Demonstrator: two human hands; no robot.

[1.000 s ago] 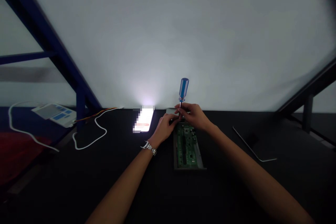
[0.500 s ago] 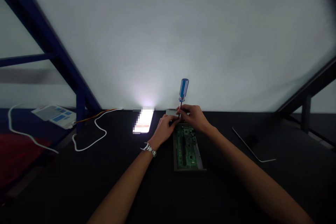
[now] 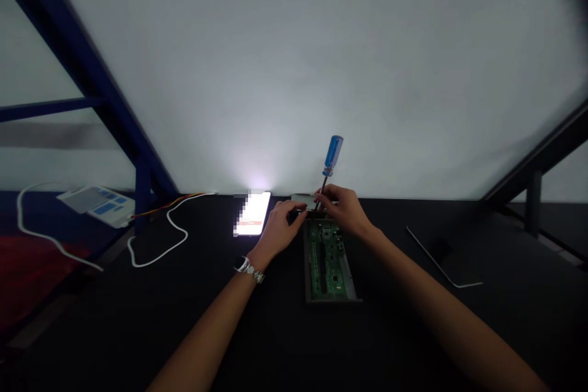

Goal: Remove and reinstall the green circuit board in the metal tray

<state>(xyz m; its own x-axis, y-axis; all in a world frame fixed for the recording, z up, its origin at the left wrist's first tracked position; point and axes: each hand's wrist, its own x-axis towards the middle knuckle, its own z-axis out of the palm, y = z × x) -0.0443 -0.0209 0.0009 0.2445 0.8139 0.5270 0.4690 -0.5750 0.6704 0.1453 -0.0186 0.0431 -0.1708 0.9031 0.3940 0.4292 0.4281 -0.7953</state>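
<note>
Head view: right hand pinches the shaft of a blue-handled screwdriver, handle tilted toward 1 o'clock, tip down at the 12 o'clock end of a green circuit board in a grey metal chassis, mid-way along a black tabletop. Left hand is curled narrow at that same end, fingertips just beside the shaft; can't tell if it's gripping anything. Lit phone at 10 o'clock, white cable at 9, L-shaped metal rod at 3.
</note>
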